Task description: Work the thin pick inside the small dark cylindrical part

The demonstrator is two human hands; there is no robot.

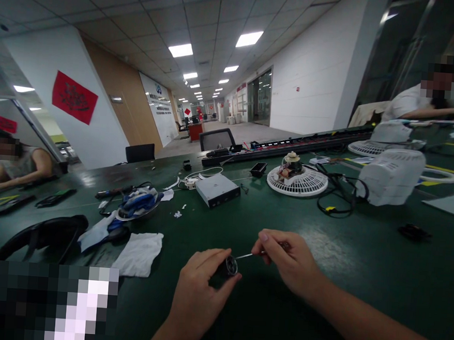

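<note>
My left hand (202,282) is closed around a small dark round part (231,265) with a shiny rim, its open face turned toward my right hand. Between the thumb and fingers of my right hand (283,254) is a screwdriver (246,256) with a thin metal shaft. Its tip reaches the rim of the round part; whether it sits on a screw I cannot make out. Most of the screwdriver's handle is hidden in my fingers. Both hands are just above the green table (264,307).
A grey box-shaped drive (218,189), a white fan grille with a motor (297,180) and a white housing (392,176) with black cable lie beyond my hands. Crumpled white paper (139,254), a bowl of blue cloth (141,205) and black headphones (39,234) are left. Other people sit at both sides.
</note>
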